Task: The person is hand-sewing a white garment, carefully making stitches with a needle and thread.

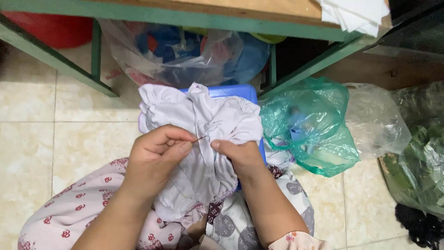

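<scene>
Over your lap, both hands meet on the crumpled pale lilac cotton garment (203, 134), which lies bunched across your knees and spills onto the blue plastic stool top (233, 91) in front of you. Your left hand (155, 155) has its thumb and forefinger pinched tight on a thin metal sewing needle (200, 138), the other fingers curled in loosely; the needle's tip points toward a fold of the cloth. Your right hand (240, 157) is closed on that fold, thumb on top, holding a ridge of fabric up just beside the needle.

Trouble from here would most likely come from how close your right thumb sits to the point: a push that slips through the fold could prick it. The cloth is gathered in several layers, so a stitch could catch a layer underneath that you cannot see, or your patterned pink-and-white trousers (69, 213) below. I cannot make out the thread clearly, so a tangle in the folds would be hard to spot.

Around you, a green translucent plastic bag (319, 134) lies on the cream tiled floor (41, 139) to the right, near a clear plastic bag of coloured scraps (185, 51) under the green-framed wooden table (194, 18); loose cloth dragged sideways could snag either.
</scene>
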